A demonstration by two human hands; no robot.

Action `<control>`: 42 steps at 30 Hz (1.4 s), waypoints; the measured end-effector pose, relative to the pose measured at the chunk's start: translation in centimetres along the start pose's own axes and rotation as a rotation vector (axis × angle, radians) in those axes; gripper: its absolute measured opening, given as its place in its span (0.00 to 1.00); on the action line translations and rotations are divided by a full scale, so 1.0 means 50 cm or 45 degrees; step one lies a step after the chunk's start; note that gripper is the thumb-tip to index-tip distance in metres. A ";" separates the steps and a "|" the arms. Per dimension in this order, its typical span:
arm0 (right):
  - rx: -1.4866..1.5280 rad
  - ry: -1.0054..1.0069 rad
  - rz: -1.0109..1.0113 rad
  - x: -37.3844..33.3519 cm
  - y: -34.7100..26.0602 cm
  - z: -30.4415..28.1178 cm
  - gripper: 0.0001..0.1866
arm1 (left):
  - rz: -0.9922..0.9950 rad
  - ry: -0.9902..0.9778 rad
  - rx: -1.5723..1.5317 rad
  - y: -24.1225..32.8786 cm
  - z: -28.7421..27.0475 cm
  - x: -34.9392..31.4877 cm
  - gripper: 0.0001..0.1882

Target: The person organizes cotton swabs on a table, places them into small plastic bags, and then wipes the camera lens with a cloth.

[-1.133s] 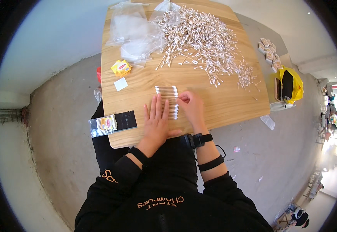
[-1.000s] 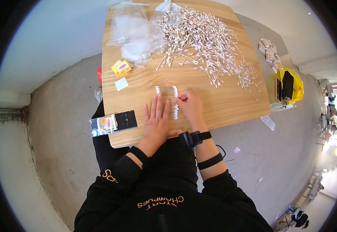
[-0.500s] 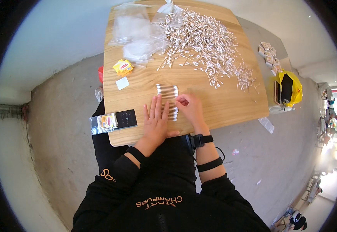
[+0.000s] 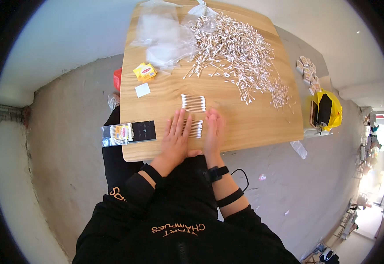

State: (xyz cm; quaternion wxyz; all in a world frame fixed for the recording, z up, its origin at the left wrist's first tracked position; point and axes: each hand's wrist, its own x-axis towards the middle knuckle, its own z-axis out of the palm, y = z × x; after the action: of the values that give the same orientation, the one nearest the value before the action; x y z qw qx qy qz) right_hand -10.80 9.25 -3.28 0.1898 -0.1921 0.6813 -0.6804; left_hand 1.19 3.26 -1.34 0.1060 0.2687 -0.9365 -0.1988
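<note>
My left hand lies flat with its fingers spread, covering part of the nearer row of cotton swabs. Those swabs are laid side by side, their right ends showing past my fingers. Just beyond is a second row of cotton swabs, flush and parallel, with nothing touching it. Close to the right ends of the nearer row, my right hand rests on its edge; motion smears its fingers, so whether they hold anything is hidden.
A heap of loose cotton swabs covers the table's far right. Clear plastic bags lie far left, near yellow cards and a white card. A clear pack of swabs sits on a black strip at the left edge.
My right hand has shifted from a curled pose beside the gap between the rows to an edge-on pose by the nearer row. My left hand stays over that row. The view has shifted slightly.
</note>
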 end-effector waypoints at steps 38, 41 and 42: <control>0.382 -0.180 0.241 -0.091 0.008 0.242 0.23 | -0.343 -0.169 0.350 -0.132 -0.103 -0.116 0.43; 0.012 -0.244 -0.082 -0.081 0.024 0.244 0.24 | -0.344 -0.210 0.259 -0.126 -0.116 -0.109 0.44; -0.029 -0.329 -0.060 -0.093 0.018 0.249 0.23 | -0.352 -0.233 0.457 -0.129 -0.105 -0.113 0.45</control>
State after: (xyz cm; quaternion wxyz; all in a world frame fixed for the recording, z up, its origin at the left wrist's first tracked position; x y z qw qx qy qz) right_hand -0.35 1.04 -4.24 0.2578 -0.2961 0.6541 -0.6465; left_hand 10.45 -0.33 0.10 -0.0568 0.3897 -0.9169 -0.0652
